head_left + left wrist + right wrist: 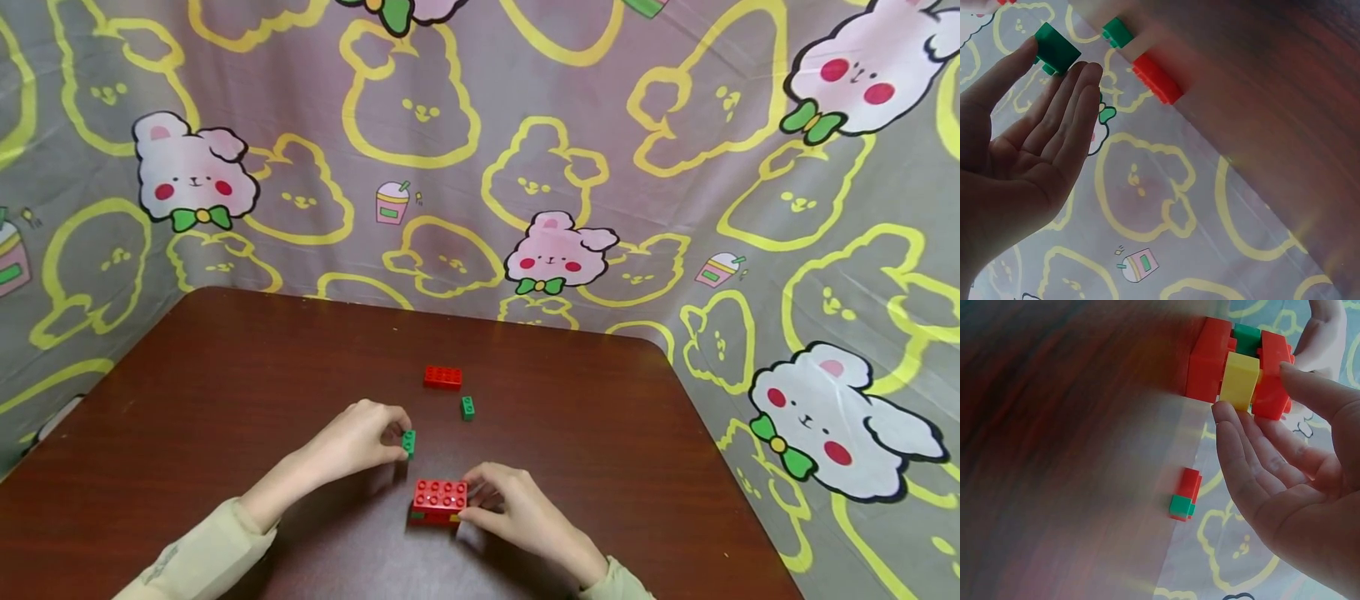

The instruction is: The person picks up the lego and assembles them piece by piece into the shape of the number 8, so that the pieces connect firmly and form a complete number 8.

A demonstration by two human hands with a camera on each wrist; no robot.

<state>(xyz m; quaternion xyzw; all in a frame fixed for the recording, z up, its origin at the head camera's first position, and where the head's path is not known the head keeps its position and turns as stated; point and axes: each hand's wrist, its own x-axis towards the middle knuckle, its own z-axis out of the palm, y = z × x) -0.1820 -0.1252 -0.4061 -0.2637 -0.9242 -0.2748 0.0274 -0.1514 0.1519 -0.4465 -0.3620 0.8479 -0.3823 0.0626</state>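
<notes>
Four groups of plastic bricks are on the dark brown desk (pixel 225 400), whose wood grain is smooth and a little shiny. Two are single green bricks, small and nearly cubic. The left hand (pixel 360 442) pinches the first green brick (pixel 408 442) between thumb and fingertips; in the left wrist view the other fingers are almost straight, so this grip is only lightly closed on the brick, near the middle of the desk. The second green brick (pixel 467 407) lies alone, a little further away and to the right.

One flat red brick (pixel 442 377), long and with round studs on top, lies beyond both green ones, apart from them.

One built block (pixel 439 501) stands nearest to the person. On top is a red plate with two rows of four studs. In the right wrist view I count in it two red layers, with one yellow piece and one green piece between them. The right hand (pixel 517 512) holds this block at its right side, thumb and fingertips pressed on it, the fingers only slightly curled.

Behind the desk hangs a grey cloth (pixel 465 167) with soft folds, printed with pink bunnies and yellow outlines.
</notes>
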